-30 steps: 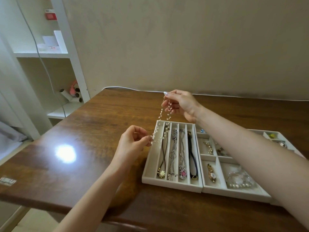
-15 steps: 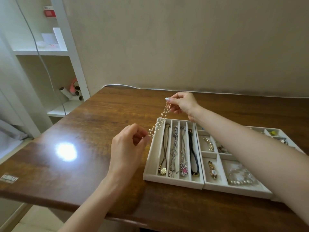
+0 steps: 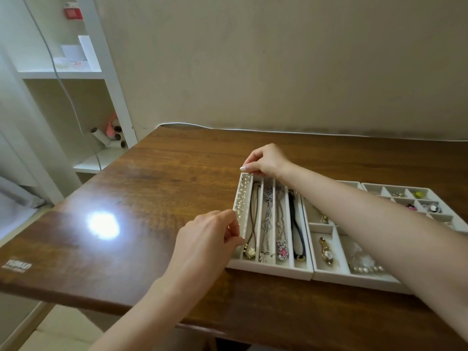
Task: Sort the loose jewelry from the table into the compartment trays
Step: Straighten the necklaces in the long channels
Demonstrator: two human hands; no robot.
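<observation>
A pearl chain necklace [image 3: 242,196] lies stretched along the leftmost slot of the white necklace tray [image 3: 272,269]. My right hand [image 3: 266,160] pinches its far end at the tray's back edge. My left hand [image 3: 210,239] pinches its near end beside the tray's left wall. The other slots hold a cord necklace with a flower pendant [image 3: 250,252], a silver chain [image 3: 267,219], a pink pendant necklace [image 3: 281,250] and a black cord [image 3: 295,224].
A second white tray [image 3: 329,277] on the right holds a gold clip [image 3: 325,250] and a pearl bracelet [image 3: 367,269]. A third small-compartment tray [image 3: 453,221] sits far right. The wooden table [image 3: 152,198] shows a lamp glare. White shelves [image 3: 63,74] stand at left.
Both hands came down with the pearl necklace, which hung in the air between them before. It now lies in the leftmost slot, drawn out lengthwise.
</observation>
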